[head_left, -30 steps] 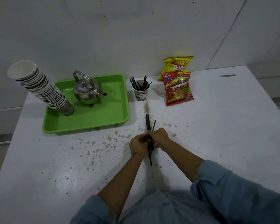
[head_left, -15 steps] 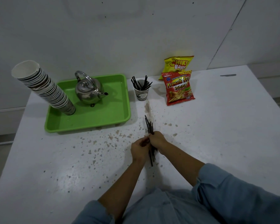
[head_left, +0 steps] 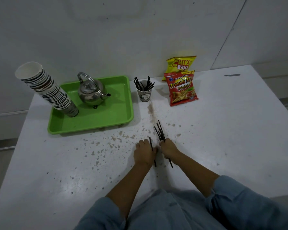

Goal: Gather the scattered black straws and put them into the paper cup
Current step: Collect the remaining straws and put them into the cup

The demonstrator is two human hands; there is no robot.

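Right hand grips a straw bundle, long axis pointing toward the paper cup. Left hand closed around one straw, roughly parallel, nearer the person than the cup.

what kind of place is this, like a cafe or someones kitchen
Probably a drinks or snack corner, perhaps an office pantry or small stall, not clearly a home kitchen: a tall stack of paper cups and a metal kettle on a green tray, plus snack bags against a plain wall.
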